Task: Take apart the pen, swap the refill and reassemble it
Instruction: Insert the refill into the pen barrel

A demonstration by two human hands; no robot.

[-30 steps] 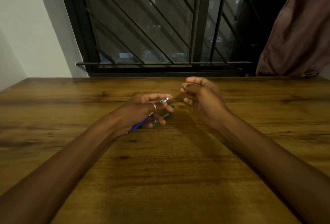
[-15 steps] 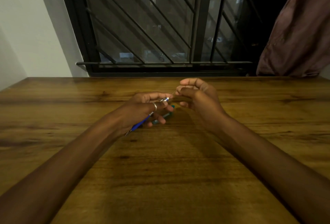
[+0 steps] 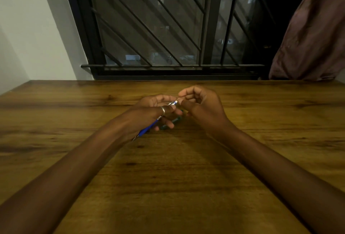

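Blue pen [image 3: 147, 130] sits clamped in my left hand [image 3: 149, 111] over the wooden table [image 3: 168, 187]. My right hand [image 3: 205, 106] curls at its silver end, grip unclear. Any lettering is too small to read.

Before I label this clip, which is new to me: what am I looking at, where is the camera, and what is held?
No machine here: these are a person's two bare hands. The view comes from one camera worn on the head, looking forward and down. The left hand grips a blue pen, which slants through its fingers. The right hand, fingers curled, has its fingertips at the pen's far end; whether they pinch anything there is too small to tell. A dark green thing, perhaps another pen part, lies on the wooden table under the left hand's fingers. Behind the table are a barred window and a curtain.
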